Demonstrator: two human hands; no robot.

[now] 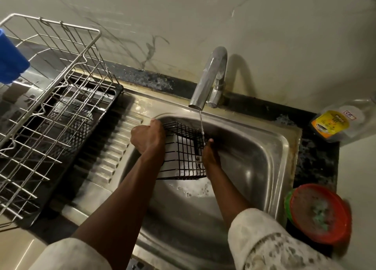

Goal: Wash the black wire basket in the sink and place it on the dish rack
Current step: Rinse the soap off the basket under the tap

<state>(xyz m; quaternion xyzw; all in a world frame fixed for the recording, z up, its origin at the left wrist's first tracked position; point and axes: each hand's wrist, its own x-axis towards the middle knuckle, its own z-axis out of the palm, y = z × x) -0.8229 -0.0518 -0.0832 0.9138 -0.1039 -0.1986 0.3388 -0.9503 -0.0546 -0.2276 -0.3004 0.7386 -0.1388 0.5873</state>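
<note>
The black wire basket [182, 153] is tilted on its side inside the steel sink [264, 168], under a thin stream of water from the tap [211, 78]. My left hand [147, 137] grips the basket's left edge with curled fingers. My right hand [210, 154] presses against the basket's right side, thumb up near the water stream; its fingers are hidden behind the wires. The dish rack [46, 98], made of silver wire, stands on a black tray at the left of the sink.
Soapy foam lies in the sink bottom below the basket. A blue plastic item [10, 60] hangs in the rack's far left. A red bowl [319, 212] with foam and a clear bottle with a yellow label [333, 123] sit on the right counter.
</note>
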